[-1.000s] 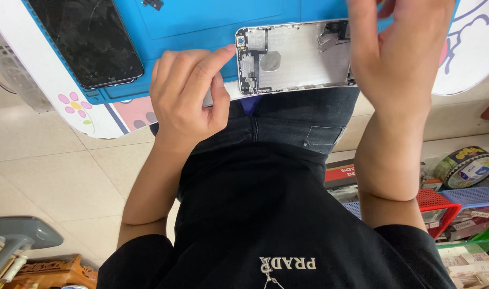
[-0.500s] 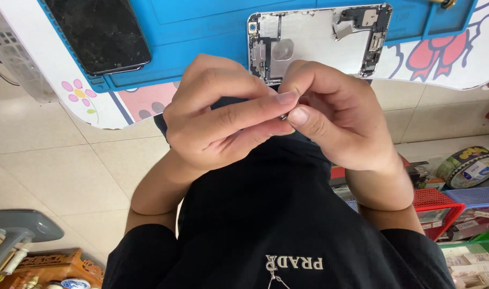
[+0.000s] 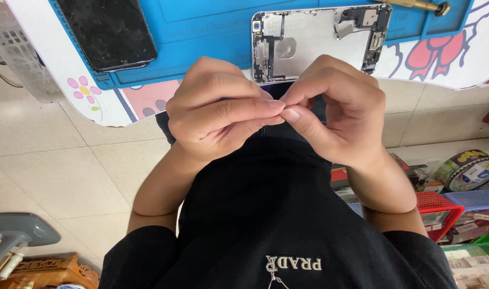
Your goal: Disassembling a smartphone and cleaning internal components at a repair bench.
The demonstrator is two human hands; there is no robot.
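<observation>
- While both hands are held together over the lap, below the table edge, the left hand [image 3: 217, 109] and right hand [image 3: 338, 115] are seen meeting fingertip to fingertip.
- Left hand: fingers curled, thumb and forefinger pressed shut in a pinch. What is pinched cannot be told; anything there is hidden or too small.
- Right hand: same posture, thumb tip [image 3: 291, 114] pressed against the left fingertips, other fingers folded in. Contents cannot be told either.
- An opened phone body [image 3: 314, 43] is laid on the blue mat [image 3: 201, 27], just above the hands and apart from them. Bare metal inside is exposed, with small parts seen along the left edge and in the upper right corner. Its lower edge is partly covered by the knuckles.
- A dark phone screen [image 3: 108, 32] is laid face up on the same mat, well to the left, apart from both hands.
- A brass-coloured tool handle [image 3: 415, 5] is seen at the top edge, right of the phone body, partly cut off by the frame.
- The mat is set on a white table [image 3: 94, 104] printed with a flower and red cartoon shapes.
- A white plastic basket [image 3: 14, 48] is seen at the far left.
- Red and blue baskets [image 3: 442, 206] with boxes and a tape roll [image 3: 466, 171] are seen on the floor, lower right.
- A black shirt is worn by the person; tiled floor is seen below.
</observation>
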